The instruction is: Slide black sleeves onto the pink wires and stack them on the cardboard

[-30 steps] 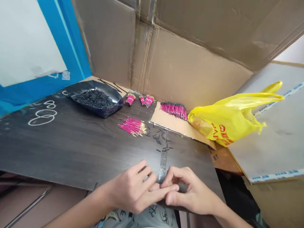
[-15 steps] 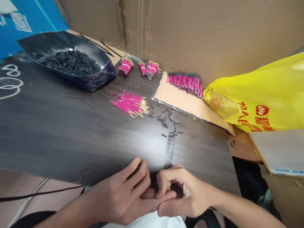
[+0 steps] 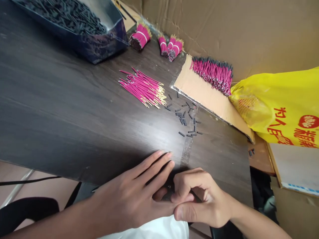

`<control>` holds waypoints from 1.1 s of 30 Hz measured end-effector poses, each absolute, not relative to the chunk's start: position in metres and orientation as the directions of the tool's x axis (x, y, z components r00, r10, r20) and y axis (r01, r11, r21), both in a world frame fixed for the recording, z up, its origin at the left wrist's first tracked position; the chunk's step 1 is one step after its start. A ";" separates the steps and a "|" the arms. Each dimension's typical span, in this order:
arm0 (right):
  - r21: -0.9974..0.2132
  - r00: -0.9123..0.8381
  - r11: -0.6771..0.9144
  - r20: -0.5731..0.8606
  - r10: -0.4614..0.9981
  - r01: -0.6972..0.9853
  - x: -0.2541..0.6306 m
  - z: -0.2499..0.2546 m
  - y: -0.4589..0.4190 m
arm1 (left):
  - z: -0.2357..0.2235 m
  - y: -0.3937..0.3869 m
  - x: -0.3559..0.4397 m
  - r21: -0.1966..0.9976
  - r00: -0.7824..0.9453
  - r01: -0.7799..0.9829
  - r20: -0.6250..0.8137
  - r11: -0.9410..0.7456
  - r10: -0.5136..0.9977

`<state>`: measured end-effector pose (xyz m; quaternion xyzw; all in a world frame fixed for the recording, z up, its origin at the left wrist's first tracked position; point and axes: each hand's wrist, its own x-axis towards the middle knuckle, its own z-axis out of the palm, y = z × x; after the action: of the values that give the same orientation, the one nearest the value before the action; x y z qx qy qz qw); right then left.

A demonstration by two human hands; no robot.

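Observation:
My left hand [image 3: 134, 192] is held back-up at the table's near edge, several of its fingers stretched out flat. I see nothing in it. My right hand [image 3: 204, 199] is curled, its thumb and bent index finger closed around a finger of the left hand; whether anything small sits between them is hidden. Beyond the hands, short black tubes [image 3: 182, 120] lie scattered on the dark table [image 3: 87, 132]. Left of these is a loose pile of pink wires [image 3: 143, 88] with gold-coloured ends. More pink wires [image 3: 211, 74], with black tubes on their far ends, lie in a row on cardboard [image 3: 196, 83].
A dark open bag [image 3: 99, 46] full of black tubes stands at the back left. Bundles of banded pink wires [image 3: 141, 36] sit against the cardboard wall [image 3: 239, 33]. A yellow plastic bag [image 3: 279, 103] bulges in from the right, touching the cardboard strip.
The view has shifted and tilted, moving closer to the table. My left fingers have straightened and lie lower and flatter. The right hand keeps its grip on the left finger.

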<state>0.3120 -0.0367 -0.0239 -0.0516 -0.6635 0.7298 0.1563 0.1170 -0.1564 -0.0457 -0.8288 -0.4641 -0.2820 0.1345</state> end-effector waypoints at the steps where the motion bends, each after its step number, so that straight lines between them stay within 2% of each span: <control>1: -0.984 -0.946 -0.088 0.125 0.300 -0.158 0.312 -0.023 -0.037 | -0.046 -0.157 0.116 0.055 0.407 0.842 0.589 -0.537 0.698; 7: -0.959 -0.968 -0.282 -0.034 0.247 -0.038 0.314 -0.017 -0.037 | -0.046 -0.155 0.116 0.073 0.398 0.847 0.568 -0.526 0.720; 13: -0.894 -0.983 -0.444 -0.135 0.126 0.066 0.312 -0.009 -0.033 | -0.046 -0.154 0.114 -0.051 0.449 0.854 0.573 -0.517 0.686; 22: -0.847 -0.981 -0.517 -0.182 0.070 0.121 0.314 -0.007 -0.031 | -0.048 -0.155 0.116 -0.097 0.469 0.854 0.568 -0.510 0.677; 33: -0.875 -0.968 -0.461 -0.224 0.113 0.148 0.321 -0.014 -0.029 | -0.052 -0.155 0.119 -0.070 0.450 0.855 0.594 -0.515 0.667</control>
<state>0.3209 -0.0290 -0.0138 -0.1260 -0.5189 0.8454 -0.0104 0.1194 -0.1553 -0.0519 -0.8316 -0.4573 -0.2565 0.1832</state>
